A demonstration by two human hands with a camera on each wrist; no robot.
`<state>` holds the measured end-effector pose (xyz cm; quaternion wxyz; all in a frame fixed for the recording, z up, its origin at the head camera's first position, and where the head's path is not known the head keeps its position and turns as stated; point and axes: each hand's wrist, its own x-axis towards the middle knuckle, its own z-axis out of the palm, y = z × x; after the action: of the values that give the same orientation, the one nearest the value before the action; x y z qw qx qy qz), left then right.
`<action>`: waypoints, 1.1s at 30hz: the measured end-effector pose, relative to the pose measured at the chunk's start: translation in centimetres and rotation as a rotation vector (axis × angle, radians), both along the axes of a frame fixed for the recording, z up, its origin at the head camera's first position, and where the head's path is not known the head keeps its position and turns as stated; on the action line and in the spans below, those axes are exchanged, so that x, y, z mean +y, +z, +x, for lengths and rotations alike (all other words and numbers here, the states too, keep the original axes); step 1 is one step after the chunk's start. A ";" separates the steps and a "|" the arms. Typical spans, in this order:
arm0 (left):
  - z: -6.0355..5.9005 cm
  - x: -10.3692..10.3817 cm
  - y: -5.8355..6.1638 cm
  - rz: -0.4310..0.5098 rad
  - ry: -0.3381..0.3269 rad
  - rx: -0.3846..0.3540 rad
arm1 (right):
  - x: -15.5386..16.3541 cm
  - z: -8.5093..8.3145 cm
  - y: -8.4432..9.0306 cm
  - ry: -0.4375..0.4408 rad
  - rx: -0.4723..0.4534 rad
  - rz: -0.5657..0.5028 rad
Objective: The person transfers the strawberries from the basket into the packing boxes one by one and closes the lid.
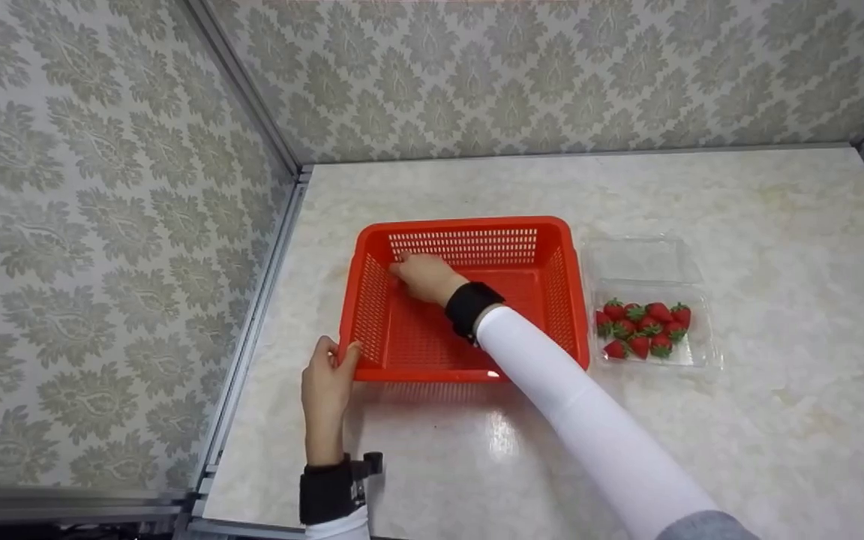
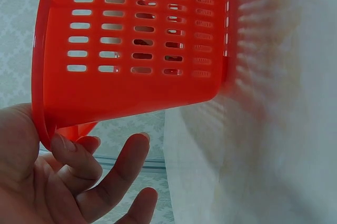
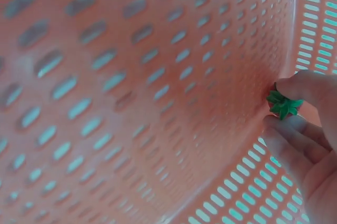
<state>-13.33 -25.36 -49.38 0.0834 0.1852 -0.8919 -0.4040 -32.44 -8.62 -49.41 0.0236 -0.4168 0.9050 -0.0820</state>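
Observation:
A red plastic basket (image 1: pixel 462 375) with slotted walls stands on the table. My left hand (image 1: pixel 325 386) pinches its rim at the near left corner, thumb and curled fingers on either side of the edge, as the left wrist view also shows. Inside the basket, toward its far left corner, is my right hand (image 1: pixel 428 277). Between its thumb and fingers it pinches a strawberry (image 3: pixel 284 105), green leaves facing the wrist camera. Most of that berry's red body is hidden by the fingers and leaves.
Right of the basket sits an open clear plastic clamshell box (image 1: pixel 702 352) with several strawberries (image 1: pixel 649 328) in it; its lid (image 1: pixel 638 259) lies folded back. A patterned wall (image 1: pixel 477 82) stands behind the table (image 1: pixel 799 420), another along the left.

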 end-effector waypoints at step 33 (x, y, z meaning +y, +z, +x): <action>-0.2 0.2 0.4 -0.067 -0.033 -0.019 | 18.7 6.6 10.4 0.026 0.029 -0.244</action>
<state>-13.51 -25.18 -48.97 0.0746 0.1714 -0.9086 -0.3735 -25.81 10.04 -38.99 -0.0394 -0.4295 0.8830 -0.1853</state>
